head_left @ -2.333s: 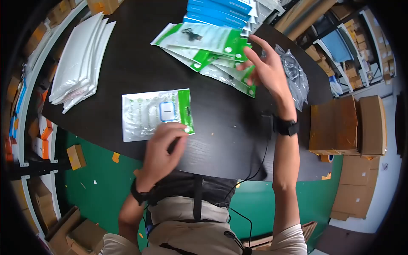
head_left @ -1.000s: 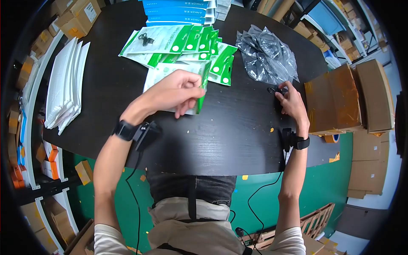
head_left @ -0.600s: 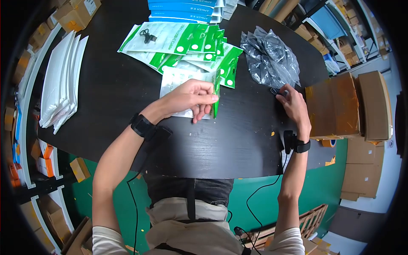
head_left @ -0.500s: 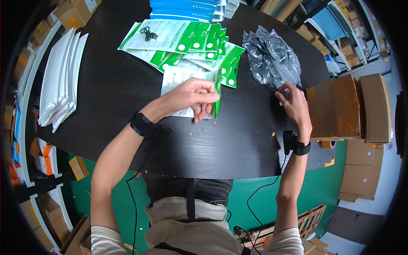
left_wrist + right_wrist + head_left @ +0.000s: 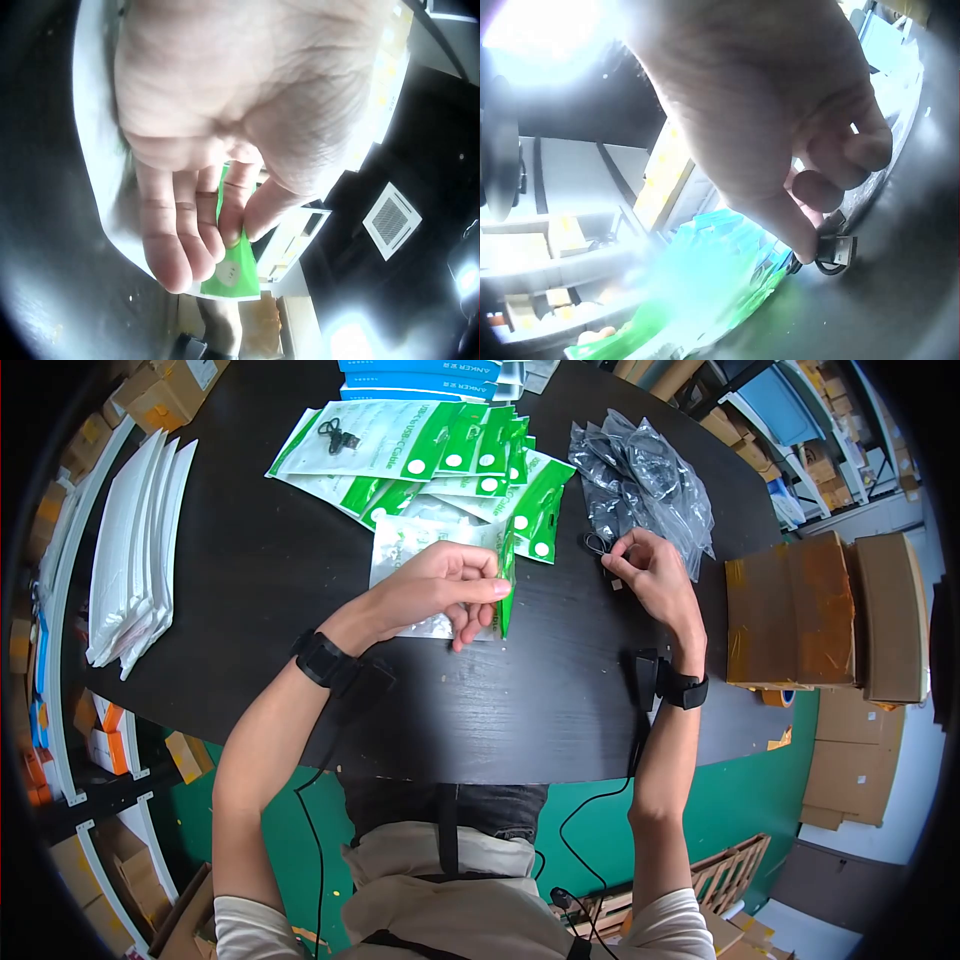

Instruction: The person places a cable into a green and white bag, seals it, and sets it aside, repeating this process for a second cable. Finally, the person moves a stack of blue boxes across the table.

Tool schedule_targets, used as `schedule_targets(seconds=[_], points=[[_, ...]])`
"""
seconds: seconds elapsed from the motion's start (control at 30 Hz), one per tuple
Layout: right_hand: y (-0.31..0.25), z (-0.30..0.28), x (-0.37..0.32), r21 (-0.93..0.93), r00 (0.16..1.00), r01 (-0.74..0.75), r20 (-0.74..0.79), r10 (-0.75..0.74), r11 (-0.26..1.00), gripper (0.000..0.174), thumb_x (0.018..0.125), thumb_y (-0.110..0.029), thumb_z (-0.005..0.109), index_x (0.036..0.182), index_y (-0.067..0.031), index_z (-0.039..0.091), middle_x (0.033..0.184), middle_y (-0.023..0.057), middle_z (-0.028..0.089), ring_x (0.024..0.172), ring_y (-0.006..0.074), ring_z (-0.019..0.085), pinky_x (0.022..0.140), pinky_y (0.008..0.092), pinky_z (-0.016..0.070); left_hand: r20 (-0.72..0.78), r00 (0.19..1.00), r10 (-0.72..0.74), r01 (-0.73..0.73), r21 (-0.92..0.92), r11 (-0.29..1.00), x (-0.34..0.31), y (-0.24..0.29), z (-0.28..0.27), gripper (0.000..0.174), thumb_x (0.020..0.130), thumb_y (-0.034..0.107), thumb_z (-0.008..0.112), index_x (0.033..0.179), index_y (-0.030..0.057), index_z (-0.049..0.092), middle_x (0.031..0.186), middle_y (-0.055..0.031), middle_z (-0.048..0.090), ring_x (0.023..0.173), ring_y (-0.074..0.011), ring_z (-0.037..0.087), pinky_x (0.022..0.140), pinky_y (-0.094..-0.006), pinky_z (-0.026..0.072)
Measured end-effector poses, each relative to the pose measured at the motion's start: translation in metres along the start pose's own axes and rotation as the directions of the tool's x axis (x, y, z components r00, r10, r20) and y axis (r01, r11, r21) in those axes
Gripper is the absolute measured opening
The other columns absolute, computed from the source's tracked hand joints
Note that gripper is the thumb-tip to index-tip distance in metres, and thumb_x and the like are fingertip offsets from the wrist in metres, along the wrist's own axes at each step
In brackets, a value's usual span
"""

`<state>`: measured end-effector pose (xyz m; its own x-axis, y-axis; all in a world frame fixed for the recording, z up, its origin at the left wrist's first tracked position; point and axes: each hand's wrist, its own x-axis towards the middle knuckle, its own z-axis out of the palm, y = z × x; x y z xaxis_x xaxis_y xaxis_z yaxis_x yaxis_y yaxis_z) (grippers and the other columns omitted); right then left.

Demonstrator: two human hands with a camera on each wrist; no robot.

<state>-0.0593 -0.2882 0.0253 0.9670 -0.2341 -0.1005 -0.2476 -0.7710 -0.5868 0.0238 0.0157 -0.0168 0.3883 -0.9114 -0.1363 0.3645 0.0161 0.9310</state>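
Note:
My left hand (image 5: 440,590) pinches the green top edge of a white-and-green plastic pouch (image 5: 393,545) between thumb and index finger, the other fingers hanging loosely curled. In the left wrist view, the pouch's green strip (image 5: 232,279) sticks out past the fingertips. My right hand (image 5: 655,578) pinches a coiled black USB cable (image 5: 595,544) close over the table, to the right of the pouch. Its metal plug (image 5: 844,252) juts out below the fingertips in the right wrist view. Behind the left hand lies a fanned pile of similar pouches (image 5: 430,455), with a small coiled black cable (image 5: 338,436) on the top one.
Crumpled clear plastic bags (image 5: 645,485) lie just beyond the right hand. White padded mailers (image 5: 130,565) are stacked at the left, blue boxes (image 5: 420,388) at the back. Cardboard boxes (image 5: 790,610) stand at the table's right edge.
My left hand has lifted the pouch's green edge and brought it towards the pile. The right hand went from the pile to the clear bags, and has now moved left with the cable.

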Motion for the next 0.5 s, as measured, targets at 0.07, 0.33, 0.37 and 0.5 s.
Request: schedule_targets(seconds=[0.07,0.33,0.37,0.5], points=[[0.004,-0.003,-0.003,-0.017,1.0,-0.005,-0.017,0.005,1.0,0.017,0.095,-0.015,0.075,0.091,-0.001,0.066,0.063,-0.0003,0.057,0.061,0.006,0.047,0.055,0.0285,0.0345,-0.002,1.0,0.0,0.0,-0.001,1.0,0.0,0.001,0.0,0.03,0.103,0.025,0.065,0.082,0.0046,0.056,0.077,-0.0079,0.066,0.058,-0.0141,0.065,0.049,-0.0265,0.0542],[0.007,-0.014,-0.018,-0.04,0.994,-0.107,-0.003,0.107,0.993,0.017,0.099,-0.019,0.07,0.106,-0.0033,0.065,0.067,0.0009,0.06,0.061,0.008,0.05,0.053,0.0281,0.0386,-0.036,0.999,-0.015,0.016,0.015,1.0,-0.002,0.002,0.002,0.029,0.103,0.025,0.066,0.084,0.0045,0.058,0.075,-0.0076,0.066,0.056,-0.0137,0.065,0.049,-0.0265,0.0543],[0.008,-0.015,-0.02,-0.01,0.99,-0.139,0.006,0.139,0.99,0.018,0.1,-0.019,0.069,0.108,-0.004,0.065,0.069,0.0011,0.06,0.061,0.0084,0.05,0.052,0.0278,0.0396,-0.033,0.999,-0.017,0.018,0.015,1.0,-0.002,0.002,0.002,0.029,0.103,0.025,0.066,0.084,0.0045,0.058,0.075,-0.0076,0.066,0.056,-0.0137,0.065,0.049,-0.0265,0.0543],[0.013,-0.013,-0.019,0.08,0.988,-0.145,0.072,0.14,0.986,0.018,0.102,-0.02,0.067,0.11,-0.0047,0.063,0.071,0.0011,0.06,0.061,0.0088,0.051,0.052,0.0267,0.0419,-0.05,0.999,-0.014,0.014,0.001,1.0,-0.002,0.002,0.002,0.029,0.102,0.025,0.066,0.084,0.0045,0.057,0.074,-0.0075,0.066,0.056,-0.0137,0.066,0.049,-0.0262,0.0539]])
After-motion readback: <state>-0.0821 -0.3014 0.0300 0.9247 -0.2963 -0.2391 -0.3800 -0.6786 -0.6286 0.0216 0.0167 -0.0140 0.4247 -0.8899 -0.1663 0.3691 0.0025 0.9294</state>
